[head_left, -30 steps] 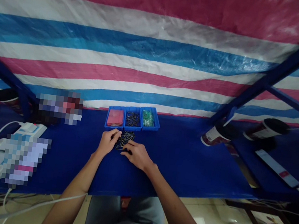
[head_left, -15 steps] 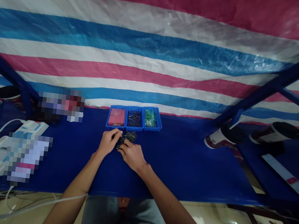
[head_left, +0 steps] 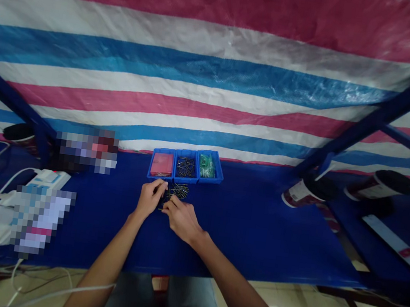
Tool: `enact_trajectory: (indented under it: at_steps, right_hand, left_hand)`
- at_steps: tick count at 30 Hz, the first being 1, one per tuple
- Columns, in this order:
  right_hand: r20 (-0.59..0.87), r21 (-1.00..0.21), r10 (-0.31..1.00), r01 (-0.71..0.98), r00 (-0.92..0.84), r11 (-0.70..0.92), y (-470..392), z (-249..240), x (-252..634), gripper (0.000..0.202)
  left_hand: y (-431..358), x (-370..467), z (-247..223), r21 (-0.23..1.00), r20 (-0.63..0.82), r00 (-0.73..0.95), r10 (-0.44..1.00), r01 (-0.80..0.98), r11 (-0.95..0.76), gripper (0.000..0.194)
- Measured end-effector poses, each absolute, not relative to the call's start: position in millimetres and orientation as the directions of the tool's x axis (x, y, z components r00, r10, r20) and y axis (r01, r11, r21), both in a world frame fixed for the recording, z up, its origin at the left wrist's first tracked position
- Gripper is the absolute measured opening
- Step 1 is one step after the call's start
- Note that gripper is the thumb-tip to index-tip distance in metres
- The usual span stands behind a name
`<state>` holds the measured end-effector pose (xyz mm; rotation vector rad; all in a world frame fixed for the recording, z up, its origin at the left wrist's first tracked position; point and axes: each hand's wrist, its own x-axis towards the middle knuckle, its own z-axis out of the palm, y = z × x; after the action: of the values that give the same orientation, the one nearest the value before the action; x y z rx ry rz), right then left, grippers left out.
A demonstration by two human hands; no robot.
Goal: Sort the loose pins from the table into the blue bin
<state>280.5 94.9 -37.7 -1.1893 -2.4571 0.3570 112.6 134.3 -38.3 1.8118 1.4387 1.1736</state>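
Observation:
A small pile of dark, thin screws (head_left: 179, 191) lies on the blue tabletop (head_left: 248, 229), in front of three blue bins. My left hand (head_left: 151, 198) rests at the pile's left side, fingers curled and pressed together; whatever is in them is hidden. Just right of it, my right hand (head_left: 182, 218) pinches thumb and fingers at the near edge of the pile, and the tip of a screw (head_left: 160, 209) shows at the fingertips. Of the bins, the middle bin (head_left: 186, 179) contains more dark screws.
Red flat packets fill the left bin (head_left: 160, 177), green and clear plastic the right bin (head_left: 209, 179). A power strip (head_left: 39, 192) with white cables lies at left. A lidded cup (head_left: 298, 193) stands at right. Behind hangs a striped sheet (head_left: 211, 109); blue frame bars flank the table.
The camera view has tilted slightly, so the scene sits a little lower. Both hands stay at the pile, with only small finger movements.

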Motion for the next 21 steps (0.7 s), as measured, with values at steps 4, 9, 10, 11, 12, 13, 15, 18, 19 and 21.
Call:
enact_trajectory:
  at_steps: [4,9,10,11,12,13,15,18,19,21]
  right_hand:
    - [0.323,-0.374,0.786,0.692,-0.527,0.618,114.7,-26.4,295.7,0.01]
    - [0.363,-0.342,0.743,0.661,-0.563,0.668,141.7,-22.4,308.4,0.01]
    - [0.375,-0.364,0.741,0.646,-0.557,0.671,144.1,-24.1,308.7,0.01]
    - [0.392,-0.397,0.743,0.628,-0.543,0.669,145.4,-26.3,308.5,0.011]
    - [0.41,-0.438,0.748,0.606,-0.522,0.664,145.8,-28.7,307.7,0.011]
    - [0.428,-0.485,0.756,0.581,-0.495,0.654,145.3,-31.2,306.6,0.011]
    - [0.453,-0.579,0.779,0.522,-0.434,0.627,143.0,-35.7,304.0,0.014]
    - [0.473,-0.69,0.809,0.425,-0.349,0.586,137.6,-39.7,300.1,0.017]
    - [0.48,-0.716,0.816,0.395,-0.322,0.576,135.6,-40.3,299.0,0.017]
    - [0.495,-0.75,0.825,0.345,-0.273,0.564,131.1,-40.2,296.9,0.019]
  left_hand:
    - [134.2,111.4,-38.3,0.833,0.311,0.073,0.948,0.46,-0.309,0.031]
    - [133.6,112.5,-39.2,0.817,0.359,0.107,0.927,0.444,-0.367,0.027]
    - [133.6,113.0,-39.6,0.805,0.377,0.115,0.919,0.449,-0.387,0.027]
    - [133.6,113.4,-40.0,0.792,0.396,0.125,0.91,0.456,-0.407,0.026]
    - [133.8,113.9,-40.5,0.779,0.412,0.136,0.901,0.461,-0.426,0.025]
    - [134.0,114.2,-41.0,0.768,0.425,0.144,0.894,0.465,-0.44,0.025]
    - [134.7,114.5,-42.2,0.758,0.439,0.154,0.885,0.465,-0.457,0.023]
    - [135.8,114.8,-43.7,0.754,0.454,0.162,0.876,0.454,-0.475,0.02]
    - [136.0,114.9,-44.1,0.751,0.461,0.166,0.871,0.449,-0.483,0.019]
    - [136.2,115.4,-44.3,0.744,0.475,0.181,0.861,0.44,-0.503,0.018]
